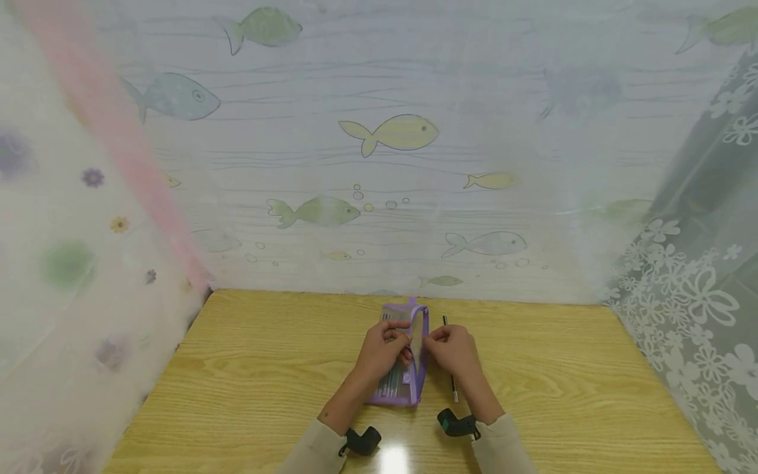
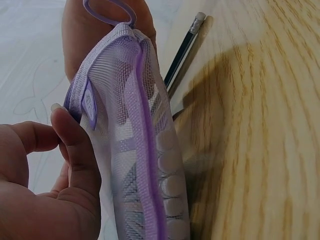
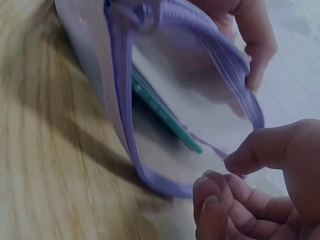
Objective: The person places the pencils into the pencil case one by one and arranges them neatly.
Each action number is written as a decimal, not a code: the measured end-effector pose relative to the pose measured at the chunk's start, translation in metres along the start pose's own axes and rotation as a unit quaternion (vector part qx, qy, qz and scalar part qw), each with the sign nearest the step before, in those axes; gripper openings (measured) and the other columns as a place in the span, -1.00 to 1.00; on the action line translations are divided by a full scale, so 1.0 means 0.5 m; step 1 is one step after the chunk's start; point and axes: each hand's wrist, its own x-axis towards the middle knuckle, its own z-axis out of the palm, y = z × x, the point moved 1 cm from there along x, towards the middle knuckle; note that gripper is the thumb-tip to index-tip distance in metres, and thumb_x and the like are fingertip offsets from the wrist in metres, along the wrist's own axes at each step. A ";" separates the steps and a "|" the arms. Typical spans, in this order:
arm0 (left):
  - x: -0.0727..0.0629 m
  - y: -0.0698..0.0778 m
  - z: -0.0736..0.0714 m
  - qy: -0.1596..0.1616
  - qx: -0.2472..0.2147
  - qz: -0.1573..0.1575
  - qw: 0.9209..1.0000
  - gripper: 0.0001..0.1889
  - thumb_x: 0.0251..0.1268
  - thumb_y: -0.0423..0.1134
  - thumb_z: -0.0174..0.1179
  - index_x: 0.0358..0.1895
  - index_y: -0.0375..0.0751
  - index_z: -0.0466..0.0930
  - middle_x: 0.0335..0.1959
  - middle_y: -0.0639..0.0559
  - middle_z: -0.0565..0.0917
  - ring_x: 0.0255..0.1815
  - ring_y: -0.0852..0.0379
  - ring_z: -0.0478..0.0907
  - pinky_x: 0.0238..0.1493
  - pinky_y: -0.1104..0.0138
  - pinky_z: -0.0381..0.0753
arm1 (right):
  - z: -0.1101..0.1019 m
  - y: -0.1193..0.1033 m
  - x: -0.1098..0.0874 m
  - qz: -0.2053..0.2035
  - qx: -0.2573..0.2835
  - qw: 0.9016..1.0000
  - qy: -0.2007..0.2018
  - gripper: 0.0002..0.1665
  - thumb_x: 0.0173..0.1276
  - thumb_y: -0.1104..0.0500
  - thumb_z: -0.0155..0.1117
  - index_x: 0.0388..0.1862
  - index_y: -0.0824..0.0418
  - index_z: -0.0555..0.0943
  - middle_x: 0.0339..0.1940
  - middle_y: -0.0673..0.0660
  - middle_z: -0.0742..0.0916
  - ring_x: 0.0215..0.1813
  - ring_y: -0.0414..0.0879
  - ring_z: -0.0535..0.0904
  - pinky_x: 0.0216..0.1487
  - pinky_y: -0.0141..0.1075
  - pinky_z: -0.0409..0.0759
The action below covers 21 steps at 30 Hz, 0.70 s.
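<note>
A mesh pencil pouch (image 1: 393, 382) with purple trim stands on the table, its zipped mouth spread apart. My left hand (image 1: 381, 352) pinches one side of the mouth, its fingertips at the purple zipper edge (image 2: 75, 100) in the left wrist view. Thumb and curled fingers of my right hand (image 1: 456, 349) pinch the opposite rim (image 3: 167, 187). Within the mouth lies a slim teal stick-like item (image 3: 160, 112). Several rounded white ends (image 2: 170, 185) show through the mesh. A purple loop (image 2: 112, 20) sticks up from one end of the pouch.
A black pencil (image 1: 454, 392) with a white eraser lies on the wooden table (image 1: 266, 375), just right of the pouch. Fish-patterned sheeting (image 1: 385, 171) hangs behind the table's far edge. Flowered sheets flank both sides. Dark cameras (image 1: 363, 441) sit on both wrists.
</note>
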 end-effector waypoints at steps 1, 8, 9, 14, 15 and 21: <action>0.000 0.000 0.000 0.001 0.000 0.001 1.000 -0.67 0.48 -0.43 0.22 0.24 -0.44 0.58 -0.27 -0.31 0.70 -0.54 0.19 0.64 -0.48 0.41 0.70 | -0.003 0.001 0.001 -0.005 -0.012 1.000 0.004 -0.86 0.24 0.22 0.39 -0.37 0.30 0.78 -0.56 0.03 0.74 -0.55 -0.15 0.60 -0.52 -0.32 0.57; -0.002 0.002 0.000 0.003 0.000 0.001 1.000 -0.68 0.50 -0.43 0.21 0.24 -0.45 0.58 -0.20 -0.46 0.68 -0.53 0.20 0.63 -0.47 0.43 0.69 | -0.021 0.008 0.000 -0.011 -0.048 0.999 0.017 -0.89 0.25 0.22 0.39 -0.38 0.27 0.74 -0.55 0.04 0.72 -0.55 -0.15 0.58 -0.53 -0.31 0.55; -0.001 0.002 0.000 0.003 0.001 0.001 1.000 -0.68 0.50 -0.43 0.21 0.24 -0.45 0.58 -0.19 -0.48 0.67 -0.53 0.20 0.64 -0.47 0.43 0.69 | -0.023 0.010 0.001 -0.010 -0.051 0.998 0.019 -0.89 0.25 0.22 0.40 -0.38 0.27 0.74 -0.53 0.04 0.73 -0.54 -0.15 0.58 -0.52 -0.31 0.56; -0.002 0.003 -0.003 0.001 0.002 0.001 1.000 -0.65 0.51 -0.42 0.20 0.27 -0.47 0.55 -0.28 -0.31 0.70 -0.53 0.19 0.64 -0.45 0.40 0.71 | -0.035 0.021 0.004 -0.012 -0.078 0.997 0.025 -0.85 0.24 0.18 0.41 -0.38 0.27 0.72 -0.50 0.06 0.75 -0.50 -0.13 0.62 -0.49 -0.27 0.60; -0.002 0.003 -0.004 0.001 0.002 0.001 1.000 -0.64 0.51 -0.41 0.20 0.29 -0.47 0.55 -0.30 -0.25 0.70 -0.53 0.18 0.64 -0.44 0.39 0.71 | -0.038 0.022 0.003 -0.011 -0.085 0.996 0.024 -0.84 0.24 0.17 0.41 -0.37 0.27 0.72 -0.49 0.06 0.75 -0.48 -0.11 0.62 -0.48 -0.26 0.60; -0.002 0.001 -0.010 -0.001 0.000 -0.002 1.000 -0.59 0.52 -0.37 0.22 0.34 -0.44 0.53 -0.33 -0.12 0.69 -0.50 0.16 0.65 -0.41 0.34 0.75 | -0.050 0.026 0.004 0.004 -0.116 0.993 0.018 -0.80 0.24 0.12 0.40 -0.39 0.26 0.72 -0.46 0.09 0.75 -0.47 -0.07 0.61 -0.52 -0.23 0.56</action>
